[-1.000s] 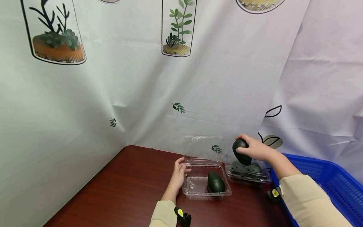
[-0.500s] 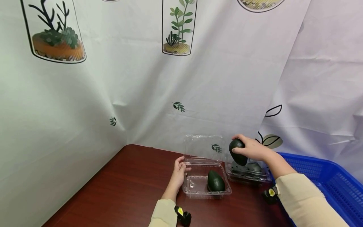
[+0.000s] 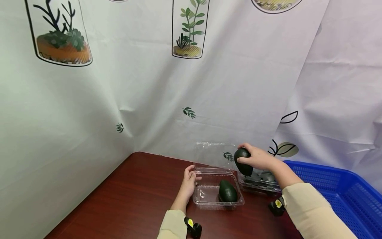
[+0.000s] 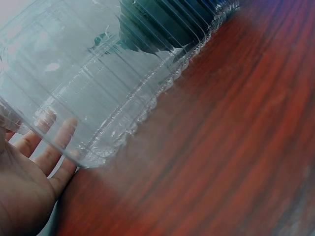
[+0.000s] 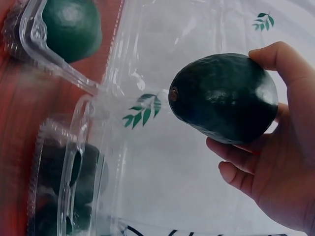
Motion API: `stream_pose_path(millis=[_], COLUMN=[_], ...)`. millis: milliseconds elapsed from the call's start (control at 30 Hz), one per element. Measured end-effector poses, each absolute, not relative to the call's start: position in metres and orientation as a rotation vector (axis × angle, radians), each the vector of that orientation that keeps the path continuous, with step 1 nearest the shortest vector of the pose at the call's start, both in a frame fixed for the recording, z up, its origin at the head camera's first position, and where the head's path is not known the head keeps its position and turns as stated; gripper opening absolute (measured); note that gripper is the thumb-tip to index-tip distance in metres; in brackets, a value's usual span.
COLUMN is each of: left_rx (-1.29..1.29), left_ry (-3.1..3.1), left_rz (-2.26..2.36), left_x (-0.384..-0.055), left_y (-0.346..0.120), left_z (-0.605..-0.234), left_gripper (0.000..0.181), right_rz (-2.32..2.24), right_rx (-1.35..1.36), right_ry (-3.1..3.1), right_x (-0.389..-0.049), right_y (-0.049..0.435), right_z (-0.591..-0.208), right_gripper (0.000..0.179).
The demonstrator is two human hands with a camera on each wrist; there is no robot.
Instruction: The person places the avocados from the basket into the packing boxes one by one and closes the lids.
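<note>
My right hand grips a dark green avocado in the air, to the right of the raised lid of a clear plastic clamshell container. In the right wrist view the thumb is on one side of this avocado and the fingers are on the other. Another avocado lies in the right part of the container. My left hand holds the container's left rim near the hinge. Its fingers rest along the clear side wall in the left wrist view.
A second clear clamshell with dark avocados in it stands to the right, partly hidden by the right hand and arm. Beyond it is a blue plastic basket. A white printed cloth hangs behind the brown table.
My right hand has carried the avocado leftward, from above the second clamshell toward the raised lid. The left hand has stayed at the container's rim.
</note>
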State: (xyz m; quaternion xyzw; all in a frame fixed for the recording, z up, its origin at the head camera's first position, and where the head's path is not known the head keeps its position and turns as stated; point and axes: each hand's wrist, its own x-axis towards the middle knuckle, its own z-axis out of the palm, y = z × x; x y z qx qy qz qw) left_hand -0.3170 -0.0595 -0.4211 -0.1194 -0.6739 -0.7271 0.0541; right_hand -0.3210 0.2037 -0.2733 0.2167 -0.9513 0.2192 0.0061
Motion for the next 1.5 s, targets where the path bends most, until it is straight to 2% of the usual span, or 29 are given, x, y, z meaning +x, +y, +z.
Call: stream_pose_path(millis=[533, 800, 1100, 1500], left_rx=[-0.409, -0.420, -0.407, -0.417], left_ry=[-2.047, -2.046, -2.038, -2.071], left_rz=[-2.190, -2.193, -2.191, -2.197], left_x=[-0.316, -0.315, -0.334, -0.337], left_y=[-0.060, -0.061, -0.061, -0.063], left_z=[-0.420, -0.419, -0.442, -0.445], left_gripper=[0.033, 0.033, 0.033, 0.035], right_rz=[0.745, 0.721, 0.715, 1.082], right_rx=[0.695, 0.650, 0.663, 0.732], right_ry=[-2.977, -3.002, -3.046, -3.053], right_x=[-0.328, -0.328, -0.330, -0.335], right_y=[0.173, 0.157, 0.140, 0.113], right_z=[-0.284, -0.289, -0.298, -0.320], right_gripper=[0.049, 0.050, 0.051, 0.042])
